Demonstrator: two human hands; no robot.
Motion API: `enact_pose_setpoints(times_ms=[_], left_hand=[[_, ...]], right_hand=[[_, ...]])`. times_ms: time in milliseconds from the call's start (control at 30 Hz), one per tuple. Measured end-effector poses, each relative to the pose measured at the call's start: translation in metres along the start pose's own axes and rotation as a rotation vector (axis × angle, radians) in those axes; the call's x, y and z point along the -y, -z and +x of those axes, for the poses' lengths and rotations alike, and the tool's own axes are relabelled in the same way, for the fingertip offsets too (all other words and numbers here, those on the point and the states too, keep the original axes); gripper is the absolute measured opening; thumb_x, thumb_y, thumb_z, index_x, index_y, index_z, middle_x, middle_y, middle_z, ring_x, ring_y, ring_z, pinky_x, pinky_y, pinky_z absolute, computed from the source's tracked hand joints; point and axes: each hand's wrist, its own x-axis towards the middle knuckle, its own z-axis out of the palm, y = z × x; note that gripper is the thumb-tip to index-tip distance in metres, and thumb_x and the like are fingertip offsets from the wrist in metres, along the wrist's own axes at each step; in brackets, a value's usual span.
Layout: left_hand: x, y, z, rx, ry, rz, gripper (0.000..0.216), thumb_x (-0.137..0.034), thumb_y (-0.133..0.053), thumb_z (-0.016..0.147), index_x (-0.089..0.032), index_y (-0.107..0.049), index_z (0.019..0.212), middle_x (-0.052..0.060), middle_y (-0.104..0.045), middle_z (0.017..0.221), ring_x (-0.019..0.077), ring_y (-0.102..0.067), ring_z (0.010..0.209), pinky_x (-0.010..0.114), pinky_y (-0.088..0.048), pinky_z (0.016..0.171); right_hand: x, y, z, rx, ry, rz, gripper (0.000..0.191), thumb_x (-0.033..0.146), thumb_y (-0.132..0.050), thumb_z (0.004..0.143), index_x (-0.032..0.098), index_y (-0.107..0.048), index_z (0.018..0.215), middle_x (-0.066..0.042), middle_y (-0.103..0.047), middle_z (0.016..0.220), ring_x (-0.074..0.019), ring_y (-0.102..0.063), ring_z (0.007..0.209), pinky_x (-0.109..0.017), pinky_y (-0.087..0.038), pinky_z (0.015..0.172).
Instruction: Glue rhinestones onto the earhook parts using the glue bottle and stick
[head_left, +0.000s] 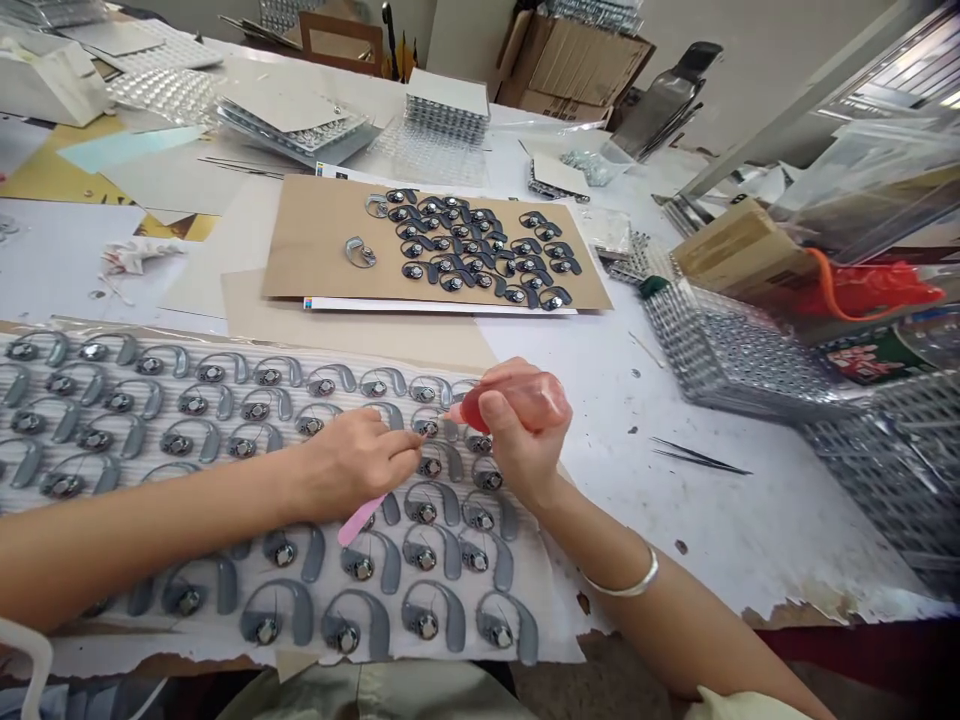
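My right hand (pixel 525 430) is wrapped round a small red squeeze bottle (pixel 517 400), its thin tip pointing left over a grey ear-hook earphone part (pixel 431 422). Close beside that tip, the fingers of my left hand (pixel 367 455) are pinched together. A pink flat stick (pixel 361 520) pokes out below my left palm, apparently held in it. Many grey ear-hook parts with round metallic centres lie in rows on a white foam sheet (pixel 555 590) under both hands. My hands cover some of them.
Behind the rows, a brown cardboard sheet (pixel 315 230) carries darker ear-hook parts. Black tweezers (pixel 701 457) lie to the right on the white table. Stacked clear trays (pixel 750 350) and a cardboard box (pixel 739 250) line the right side. More trays (pixel 446 110) stand at the back.
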Motion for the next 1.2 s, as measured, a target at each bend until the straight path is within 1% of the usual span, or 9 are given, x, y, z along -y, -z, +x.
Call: enact_pose_setpoints(times_ms=[100, 200, 267, 367, 567, 700, 867, 1067, 1200], left_hand=[[-0.0021, 0.0000, 0.0002, 0.005, -0.021, 0.042, 0.018, -0.008, -0.049, 0.086, -0.015, -0.060, 0.072, 0.007, -0.069, 0.082, 0.0131, -0.053, 0.049, 0.029, -0.041, 0.047], [-0.0032, -0.0001, 0.0013, -0.007, -0.031, 0.065, 0.019, -0.008, -0.049, 0.086, -0.014, -0.060, 0.072, 0.008, -0.068, 0.079, 0.0129, -0.052, 0.047, 0.029, -0.040, 0.045], [-0.0038, -0.0002, 0.0018, -0.012, -0.043, 0.072, 0.020, -0.007, -0.048, 0.087, -0.014, -0.059, 0.071, 0.008, -0.068, 0.078, 0.0129, -0.054, 0.048, 0.029, -0.041, 0.046], [-0.0046, -0.0008, 0.0017, -0.024, -0.052, 0.075, 0.020, -0.006, -0.047, 0.087, -0.012, -0.059, 0.072, 0.008, -0.068, 0.078, 0.0130, -0.056, 0.050, 0.028, -0.042, 0.047], [-0.0061, -0.0013, 0.0017, -0.028, -0.054, 0.077, 0.019, -0.006, -0.048, 0.087, -0.012, -0.059, 0.073, 0.009, -0.069, 0.078, 0.0133, -0.056, 0.050, 0.028, -0.043, 0.048], [-0.0069, -0.0011, 0.0026, -0.034, -0.053, 0.083, 0.018, -0.006, -0.049, 0.086, -0.011, -0.059, 0.072, 0.009, -0.068, 0.076, 0.0138, -0.056, 0.048, 0.029, -0.042, 0.047], [-0.0075, -0.0023, 0.0020, -0.042, -0.052, 0.095, 0.016, -0.006, -0.050, 0.085, -0.012, -0.060, 0.074, 0.008, -0.068, 0.075, 0.0139, -0.053, 0.046, 0.029, -0.041, 0.046], [-0.0085, -0.0031, 0.0019, -0.053, -0.048, 0.115, 0.013, -0.007, -0.055, 0.082, -0.013, -0.060, 0.071, 0.008, -0.068, 0.075, 0.0137, -0.051, 0.045, 0.030, -0.040, 0.045], [-0.0090, -0.0034, 0.0019, -0.050, -0.050, 0.111, 0.013, -0.007, -0.055, 0.082, -0.012, -0.060, 0.072, 0.008, -0.068, 0.075, 0.0140, -0.052, 0.045, 0.030, -0.040, 0.045]], right_hand=[[-0.0005, 0.0007, -0.0024, 0.040, 0.116, -0.120, 0.019, 0.034, -0.072, 0.072, 0.020, -0.061, 0.080, -0.001, -0.059, 0.072, -0.0142, -0.060, 0.060, -0.030, -0.051, 0.054], [-0.0033, 0.0007, -0.0046, 0.112, 0.150, -0.180, 0.017, 0.030, -0.071, 0.072, 0.020, -0.060, 0.082, -0.001, -0.059, 0.073, -0.0156, -0.060, 0.064, -0.032, -0.051, 0.059], [-0.0054, 0.0006, -0.0056, 0.134, 0.159, -0.198, 0.015, 0.028, -0.070, 0.073, 0.020, -0.060, 0.081, -0.002, -0.059, 0.074, -0.0156, -0.060, 0.065, -0.032, -0.051, 0.061], [-0.0067, 0.0000, -0.0058, 0.137, 0.187, -0.206, 0.011, 0.024, -0.069, 0.074, 0.020, -0.058, 0.075, -0.002, -0.058, 0.074, -0.0148, -0.060, 0.065, -0.032, -0.050, 0.061], [-0.0027, -0.0029, -0.0037, 0.163, 0.267, -0.249, 0.014, 0.019, -0.067, 0.076, 0.019, -0.056, 0.067, -0.001, -0.058, 0.071, -0.0136, -0.057, 0.065, -0.030, -0.049, 0.061], [-0.0005, -0.0044, -0.0040, 0.168, 0.296, -0.286, 0.011, 0.019, -0.067, 0.076, 0.019, -0.057, 0.070, -0.001, -0.058, 0.069, -0.0140, -0.057, 0.062, -0.032, -0.049, 0.060], [-0.0021, -0.0042, -0.0046, 0.159, 0.326, -0.292, 0.010, 0.018, -0.068, 0.075, 0.020, -0.057, 0.075, -0.001, -0.059, 0.070, -0.0145, -0.057, 0.063, -0.032, -0.049, 0.059], [-0.0020, -0.0047, -0.0037, 0.166, 0.359, -0.293, 0.011, 0.018, -0.067, 0.076, 0.020, -0.057, 0.072, -0.001, -0.059, 0.070, -0.0143, -0.055, 0.064, -0.031, -0.047, 0.059], [-0.0033, -0.0049, -0.0032, 0.158, 0.337, -0.291, 0.011, 0.018, -0.067, 0.076, 0.020, -0.057, 0.072, -0.001, -0.059, 0.070, -0.0147, -0.057, 0.063, -0.032, -0.048, 0.059]])
